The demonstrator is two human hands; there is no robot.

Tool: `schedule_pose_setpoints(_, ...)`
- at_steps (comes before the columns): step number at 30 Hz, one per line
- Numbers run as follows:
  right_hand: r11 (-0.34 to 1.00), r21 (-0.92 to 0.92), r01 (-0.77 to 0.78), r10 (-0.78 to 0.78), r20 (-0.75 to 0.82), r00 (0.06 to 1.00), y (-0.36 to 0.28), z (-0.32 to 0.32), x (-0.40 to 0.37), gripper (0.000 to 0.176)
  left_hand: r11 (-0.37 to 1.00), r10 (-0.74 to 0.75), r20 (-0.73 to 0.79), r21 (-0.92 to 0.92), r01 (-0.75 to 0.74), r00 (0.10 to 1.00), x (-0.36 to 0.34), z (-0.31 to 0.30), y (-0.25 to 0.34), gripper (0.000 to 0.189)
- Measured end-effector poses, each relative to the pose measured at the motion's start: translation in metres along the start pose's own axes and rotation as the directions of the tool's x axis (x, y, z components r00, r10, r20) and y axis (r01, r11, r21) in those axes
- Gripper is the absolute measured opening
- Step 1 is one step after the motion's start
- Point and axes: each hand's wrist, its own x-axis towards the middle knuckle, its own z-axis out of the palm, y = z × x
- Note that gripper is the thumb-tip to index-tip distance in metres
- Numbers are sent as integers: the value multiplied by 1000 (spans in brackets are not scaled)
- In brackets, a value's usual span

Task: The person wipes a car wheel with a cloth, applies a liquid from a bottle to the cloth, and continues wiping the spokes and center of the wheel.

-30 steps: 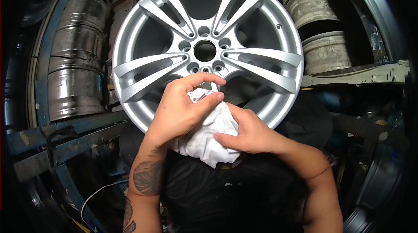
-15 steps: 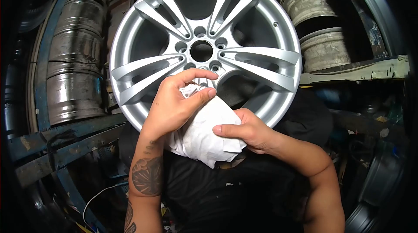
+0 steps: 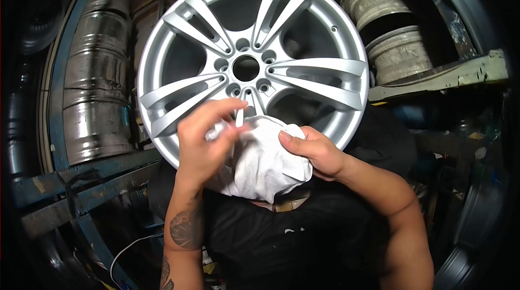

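A silver alloy wheel rim (image 3: pixel 344 73) with paired spokes faces the camera, its lower part behind my hands. In front of its lower spoke is a bunched white cloth (image 3: pixel 265 160). My right hand (image 3: pixel 319 152) grips the cloth's right side, thumb on top. At the cloth's upper left, my left hand (image 3: pixel 208 133) is blurred by motion, its thumb and index finger apart near the lower spoke. Some cloth shows between its thumb and palm; whether its other fingers hold the cloth is hidden.
Stacked metal rims (image 3: pixel 100 78) stand at the left behind a blue metal frame (image 3: pixel 57 100). More dull rims (image 3: pixel 398 51) are at the upper right, above a pale, worn beam (image 3: pixel 455 78). A thin white cable (image 3: pixel 122 252) hangs at the lower left.
My left hand has shifted left and slightly down, away from the cloth's top. My right hand's thumb is higher on the cloth. The cloth has spread and bunched differently, and the view has shifted slightly.
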Motion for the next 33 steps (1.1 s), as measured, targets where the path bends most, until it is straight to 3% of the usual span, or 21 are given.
schedule_pose_setpoints(3,997,-48,59,-59,-7,998,-5,-3,-3,41,984,136,199,85,-155,971,-8,10,14,50)
schedule_pose_setpoints(4,995,-57,81,-82,-23,996,-7,-3,-3,40,989,37,242,131,-70,969,-12,12,14,47)
schedule_pose_setpoints(7,987,-96,128,-130,-17,991,-8,-8,-2,40,999,-15,154,38,9,988,-17,20,5,35)
schedule_pose_setpoints(10,980,-72,184,-180,56,982,-4,-6,-1,44,993,-95,199,-48,106,976,-20,12,5,27)
schedule_pose_setpoints(12,976,-49,212,-209,62,976,-1,-5,0,47,984,-61,234,-150,98,970,-22,10,1,27)
schedule_pose_setpoints(15,974,15,226,-226,149,963,-10,2,-2,73,920,-101,320,-330,211,942,-23,5,2,23)
schedule_pose_setpoints(16,971,-39,235,-228,131,965,-11,5,-3,82,868,-128,323,-421,263,938,-25,7,2,23)
schedule_pose_setpoints(18,953,17,301,-295,256,920,-12,5,-4,79,689,-215,411,-579,436,886,-29,5,1,30)
schedule_pose_setpoints(20,944,120,309,-331,356,874,-12,8,-5,61,388,-265,535,-703,596,803,-33,7,4,33)
schedule_pose_setpoints(21,952,60,300,-299,388,872,-13,8,-7,61,213,-269,599,-727,653,754,-37,10,4,35)
schedule_pose_setpoints(22,957,-1,289,-263,416,871,-13,8,-10,61,123,-209,628,-744,657,750,-35,17,10,43)
schedule_pose_setpoints(23,958,-148,244,-155,449,880,-13,1,-11,58,-147,-314,672,-733,665,671,-47,34,27,46)
schedule_pose_setpoints(24,931,-300,209,-43,477,878,-13,-6,-12,55,-135,-294,643,-761,635,708,-66,52,25,44)
schedule_pose_setpoints(25,877,-442,186,67,498,865,-15,-9,-13,53,-15,-299,621,-762,647,724,-73,61,27,41)
schedule_pose_setpoints(27,886,-462,49,109,309,945,-26,7,-38,57,179,-303,590,-736,653,748,-86,79,32,39)
schedule_pose_setpoints(28,904,-395,162,-29,321,947,-28,14,-39,38,249,-300,584,-716,653,754,-96,88,37,40)
schedule_pose_setpoints(30,866,-441,236,-134,249,959,-43,11,-48,36,300,-302,634,-645,702,712,-116,102,44,42)
schedule_pose_setpoints(31,845,-464,266,-186,212,959,-51,8,-54,34,372,-296,839,-339,864,457,-114,98,60,42)
schedule_pose_setpoints(32,896,-336,291,-242,179,954,-58,6,-61,35,420,-271,906,-193,887,325,-130,112,61,39)
schedule_pose_setpoints(33,907,-271,321,-290,147,945,-67,3,-66,36,590,-156,757,-443,675,634,-158,136,59,42)
